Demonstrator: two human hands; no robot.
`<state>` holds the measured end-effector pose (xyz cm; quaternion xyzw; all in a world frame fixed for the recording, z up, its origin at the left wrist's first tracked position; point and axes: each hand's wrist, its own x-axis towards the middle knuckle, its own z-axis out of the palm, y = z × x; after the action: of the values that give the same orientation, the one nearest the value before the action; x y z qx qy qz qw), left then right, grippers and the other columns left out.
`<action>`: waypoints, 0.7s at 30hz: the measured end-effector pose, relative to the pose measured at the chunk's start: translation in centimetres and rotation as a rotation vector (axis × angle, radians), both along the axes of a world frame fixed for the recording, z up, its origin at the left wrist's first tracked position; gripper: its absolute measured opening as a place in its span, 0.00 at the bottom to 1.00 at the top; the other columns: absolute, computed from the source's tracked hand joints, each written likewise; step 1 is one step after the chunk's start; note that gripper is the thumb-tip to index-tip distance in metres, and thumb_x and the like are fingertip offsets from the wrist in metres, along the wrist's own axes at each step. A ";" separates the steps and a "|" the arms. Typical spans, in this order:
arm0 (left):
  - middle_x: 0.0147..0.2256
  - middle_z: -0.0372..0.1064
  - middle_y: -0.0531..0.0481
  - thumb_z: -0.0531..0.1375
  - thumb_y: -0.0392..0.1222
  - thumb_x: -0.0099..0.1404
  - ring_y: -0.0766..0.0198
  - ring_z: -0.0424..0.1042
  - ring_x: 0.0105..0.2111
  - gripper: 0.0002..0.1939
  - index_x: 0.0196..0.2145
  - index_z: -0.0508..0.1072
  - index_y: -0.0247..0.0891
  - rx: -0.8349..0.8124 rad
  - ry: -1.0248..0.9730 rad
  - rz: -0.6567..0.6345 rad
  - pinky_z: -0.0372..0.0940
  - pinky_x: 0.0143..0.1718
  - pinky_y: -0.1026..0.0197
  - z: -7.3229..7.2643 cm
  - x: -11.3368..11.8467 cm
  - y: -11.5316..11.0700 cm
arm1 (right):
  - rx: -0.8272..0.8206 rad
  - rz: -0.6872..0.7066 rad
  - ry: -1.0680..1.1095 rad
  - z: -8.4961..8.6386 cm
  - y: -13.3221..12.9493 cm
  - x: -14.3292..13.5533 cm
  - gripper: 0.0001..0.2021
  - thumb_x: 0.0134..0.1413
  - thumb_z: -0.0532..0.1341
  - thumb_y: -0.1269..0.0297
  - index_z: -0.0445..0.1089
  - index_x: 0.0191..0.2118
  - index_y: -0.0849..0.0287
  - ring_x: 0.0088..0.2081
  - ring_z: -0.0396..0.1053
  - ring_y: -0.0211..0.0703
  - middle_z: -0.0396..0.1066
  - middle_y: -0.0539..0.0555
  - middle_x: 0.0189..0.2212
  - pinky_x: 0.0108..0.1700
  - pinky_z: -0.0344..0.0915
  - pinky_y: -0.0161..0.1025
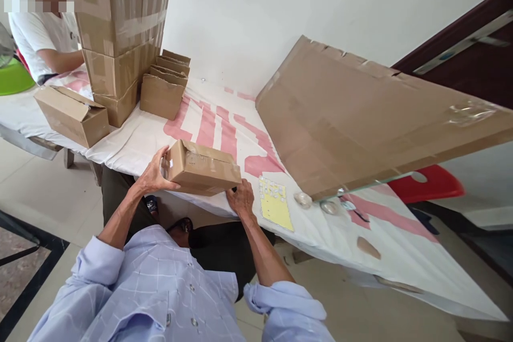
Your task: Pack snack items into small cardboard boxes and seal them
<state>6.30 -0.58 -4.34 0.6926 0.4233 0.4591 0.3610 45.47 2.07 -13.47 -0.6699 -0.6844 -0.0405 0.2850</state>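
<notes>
A small brown cardboard box (204,168), with clear tape along its top, is held at the table's front edge. My left hand (155,172) grips its left end, thumb low on the near side and fingers at the far side. At the box's right end is my right hand (241,197), its fingers curled beneath the corner around something small and dark that I cannot make out. Just right of that hand lies a yellow sheet (276,204) with pale stickers on it.
Stacked taped boxes (120,43) stand at the back left, beside open cartons (162,93) and another box (72,112). A large cardboard sheet (360,112) leans at right, near two tape rolls (303,200). A person (52,43) sits far left. A red stool (433,184) is behind.
</notes>
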 end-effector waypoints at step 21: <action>0.67 0.65 0.33 0.86 0.56 0.42 0.28 0.64 0.70 0.65 0.71 0.62 0.42 0.261 0.155 0.214 0.60 0.72 0.28 4.3 3.4 -1.3 | 0.468 0.142 0.232 13.0 -2.6 -6.8 0.20 0.77 0.51 0.57 0.78 0.57 0.57 0.57 0.72 0.62 0.75 0.66 0.52 0.61 0.70 0.60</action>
<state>9.65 -1.84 -0.06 0.7179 0.4581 0.4912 0.1833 38.68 -0.56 -0.47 -0.5363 -0.6644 -0.1002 0.5108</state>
